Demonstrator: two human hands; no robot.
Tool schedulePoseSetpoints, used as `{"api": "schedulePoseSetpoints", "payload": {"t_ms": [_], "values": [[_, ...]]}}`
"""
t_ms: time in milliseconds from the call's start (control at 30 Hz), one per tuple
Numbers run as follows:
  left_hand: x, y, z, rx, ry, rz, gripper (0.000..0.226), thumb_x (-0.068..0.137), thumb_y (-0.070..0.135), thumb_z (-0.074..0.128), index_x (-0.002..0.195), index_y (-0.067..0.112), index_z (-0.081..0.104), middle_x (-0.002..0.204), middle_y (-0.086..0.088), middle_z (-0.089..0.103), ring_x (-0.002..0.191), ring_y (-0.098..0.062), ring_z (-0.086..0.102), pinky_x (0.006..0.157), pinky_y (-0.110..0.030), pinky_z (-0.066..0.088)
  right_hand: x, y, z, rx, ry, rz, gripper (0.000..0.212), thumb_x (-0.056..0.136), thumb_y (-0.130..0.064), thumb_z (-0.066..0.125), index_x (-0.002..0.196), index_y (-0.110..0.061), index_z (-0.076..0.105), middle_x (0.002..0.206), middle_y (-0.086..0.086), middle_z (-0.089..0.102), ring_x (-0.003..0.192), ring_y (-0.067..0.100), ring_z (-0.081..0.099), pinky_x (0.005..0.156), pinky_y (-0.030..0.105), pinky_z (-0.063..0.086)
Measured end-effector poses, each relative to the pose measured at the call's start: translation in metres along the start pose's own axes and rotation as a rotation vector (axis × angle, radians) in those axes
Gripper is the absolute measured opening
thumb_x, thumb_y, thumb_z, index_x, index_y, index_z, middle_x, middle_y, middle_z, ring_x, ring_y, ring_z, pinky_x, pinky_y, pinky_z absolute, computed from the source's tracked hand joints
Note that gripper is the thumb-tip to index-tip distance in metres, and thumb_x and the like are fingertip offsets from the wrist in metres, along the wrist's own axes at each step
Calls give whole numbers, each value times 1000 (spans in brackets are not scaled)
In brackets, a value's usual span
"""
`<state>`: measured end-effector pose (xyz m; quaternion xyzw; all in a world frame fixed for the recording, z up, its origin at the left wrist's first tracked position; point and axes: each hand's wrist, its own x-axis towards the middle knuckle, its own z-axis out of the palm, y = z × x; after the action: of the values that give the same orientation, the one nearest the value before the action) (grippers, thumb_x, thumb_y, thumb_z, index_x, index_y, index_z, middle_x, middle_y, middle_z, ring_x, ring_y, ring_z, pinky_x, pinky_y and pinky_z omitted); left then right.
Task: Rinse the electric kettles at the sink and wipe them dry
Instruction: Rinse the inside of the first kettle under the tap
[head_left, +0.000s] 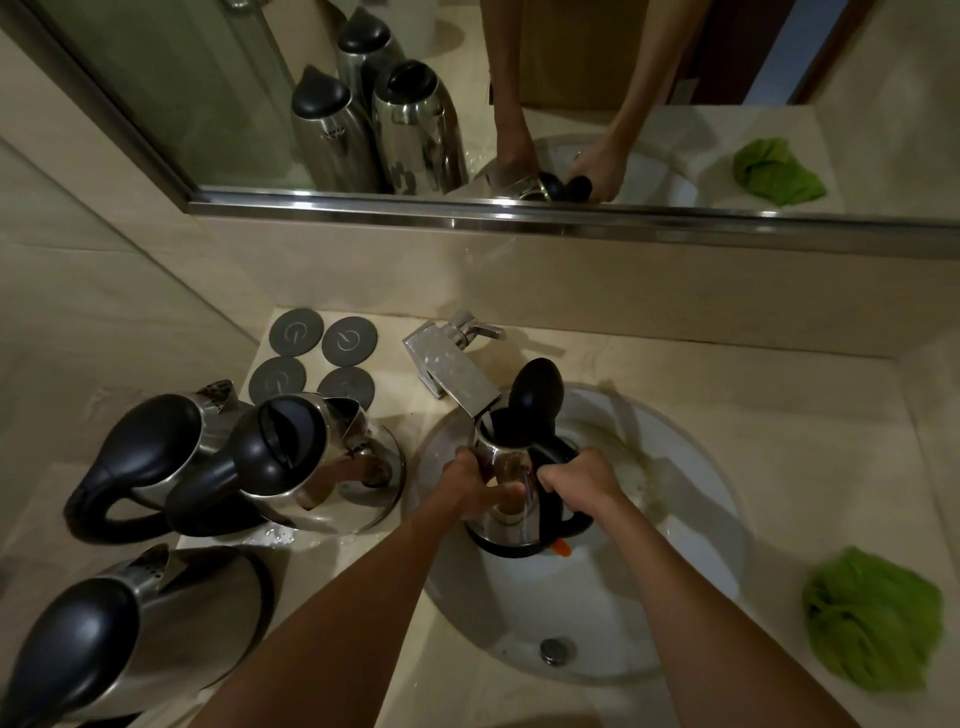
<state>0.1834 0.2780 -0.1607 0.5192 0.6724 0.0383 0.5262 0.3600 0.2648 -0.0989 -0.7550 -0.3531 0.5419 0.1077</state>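
Note:
A steel electric kettle (511, 470) with its black lid flipped up stands over the white sink (691, 499), its mouth under the chrome faucet (452, 371) spout. My right hand (576, 480) grips the kettle's black handle. My left hand (475, 480) holds the steel body on its left side. Three more steel kettles with black lids stand on the counter to the left: one at the far left (150, 447), one beside it (291, 452), and one at the near left corner (130, 623). A green cloth (872, 618) lies crumpled on the counter right of the sink.
Several round dark coasters (322, 358) lie at the back of the counter behind the kettles. A wide mirror (571, 104) runs along the wall above. The sink drain (557, 650) sits near the front. Water drops spot the counter between kettles and sink.

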Motion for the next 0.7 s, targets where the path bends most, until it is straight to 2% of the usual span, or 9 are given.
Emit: {"api": "schedulePoseSetpoints", "payload": {"t_ms": [100,200,333,600,700], "values": [[-5,4,0,2,1,-16,64,78,34,82,127,12,47,108,4,58,105,-13,55,68,-13,40,0,1,0,-10,4,-3,15,71,-12,67,83,-11,59,69,4,59,60,16,58,51,25,43],[-6,6,0,12,-4,-18,68,77,38,82,129,14,46,116,1,59,112,-16,56,77,-20,44,0,1,0,-12,10,-2,14,72,-13,68,81,-13,57,69,4,58,59,16,57,50,24,40],[-12,11,-1,7,2,-31,68,80,32,80,132,12,42,124,-3,58,119,-19,53,85,-25,43,1,1,0,-1,16,-10,14,72,-12,67,79,-15,55,69,3,58,59,16,57,51,25,40],[-18,13,-2,-31,-3,-22,65,80,31,80,129,12,44,110,4,55,114,-14,54,85,-24,44,0,1,1,-3,2,2,17,70,-12,67,83,-12,57,70,5,59,61,17,57,54,27,44],[-20,16,-3,-41,-1,-23,67,80,29,80,133,11,42,115,2,56,112,-13,52,84,-23,42,1,1,1,-3,-6,5,16,70,-12,67,83,-12,57,69,5,58,61,18,57,54,28,44]]}}
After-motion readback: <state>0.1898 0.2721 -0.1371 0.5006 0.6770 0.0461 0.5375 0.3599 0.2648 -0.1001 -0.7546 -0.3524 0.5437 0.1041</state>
